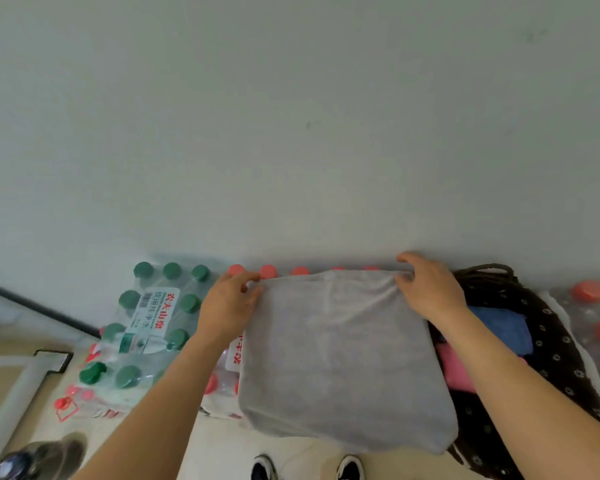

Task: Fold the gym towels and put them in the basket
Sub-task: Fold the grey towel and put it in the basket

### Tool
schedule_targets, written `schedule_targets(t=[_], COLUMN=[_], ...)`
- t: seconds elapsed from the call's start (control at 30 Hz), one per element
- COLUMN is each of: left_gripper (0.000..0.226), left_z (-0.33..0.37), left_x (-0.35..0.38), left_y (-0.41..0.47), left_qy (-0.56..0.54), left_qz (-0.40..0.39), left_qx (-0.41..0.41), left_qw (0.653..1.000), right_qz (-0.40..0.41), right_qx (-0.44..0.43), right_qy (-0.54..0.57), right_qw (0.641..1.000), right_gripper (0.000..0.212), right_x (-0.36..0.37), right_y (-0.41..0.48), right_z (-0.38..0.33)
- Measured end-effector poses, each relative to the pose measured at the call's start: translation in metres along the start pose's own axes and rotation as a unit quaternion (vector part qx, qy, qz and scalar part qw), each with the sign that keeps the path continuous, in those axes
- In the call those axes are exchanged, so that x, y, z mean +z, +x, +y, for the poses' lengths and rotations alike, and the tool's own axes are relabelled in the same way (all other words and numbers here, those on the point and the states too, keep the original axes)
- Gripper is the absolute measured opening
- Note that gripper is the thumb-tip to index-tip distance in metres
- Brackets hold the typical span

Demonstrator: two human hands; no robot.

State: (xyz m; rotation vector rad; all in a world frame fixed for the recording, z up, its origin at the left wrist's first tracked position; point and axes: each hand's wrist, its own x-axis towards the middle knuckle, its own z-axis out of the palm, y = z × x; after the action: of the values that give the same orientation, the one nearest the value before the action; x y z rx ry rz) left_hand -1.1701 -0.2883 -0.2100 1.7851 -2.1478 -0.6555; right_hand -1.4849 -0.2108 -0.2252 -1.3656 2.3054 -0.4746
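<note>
Fingers (245,277) pinching grey towel (343,358) corners, arms (160,393) outstretched

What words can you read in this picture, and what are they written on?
"农夫山泉": red letters on the white label of the green-capped bottle pack.
"饮用纯净水": grey-green letters on that same label.
Small print and barcode beside them: too blurred to read.
Red letters on the second label, on the red-capped pack: half hidden behind the grey towel, not readable.
The towel itself shows no writing.
</note>
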Motion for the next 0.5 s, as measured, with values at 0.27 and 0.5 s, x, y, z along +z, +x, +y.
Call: schedule_targets(t=[0.27,0.5], left_gripper=[0.009,0.011], left_z=[-0.004,-0.009], left_x=[-0.008,-0.008], left_y=[0.026,0.035], left_qy=[-0.004,0.007], left_qz=[-0.095,-0.111], left_qx=[-0.007,-0.013], left_qw=[0.995,0.994], right_qz=[-0.092,-0.096], right_qx=[-0.131,-0.144], right_qy=[0.01,-0.139], right_qw=[0.987,0.975], right_gripper=[0.012,0.009], right_x=[-0.026,-0.03], right_y=[0.012,0.014], right_z=[0.002,-0.001])
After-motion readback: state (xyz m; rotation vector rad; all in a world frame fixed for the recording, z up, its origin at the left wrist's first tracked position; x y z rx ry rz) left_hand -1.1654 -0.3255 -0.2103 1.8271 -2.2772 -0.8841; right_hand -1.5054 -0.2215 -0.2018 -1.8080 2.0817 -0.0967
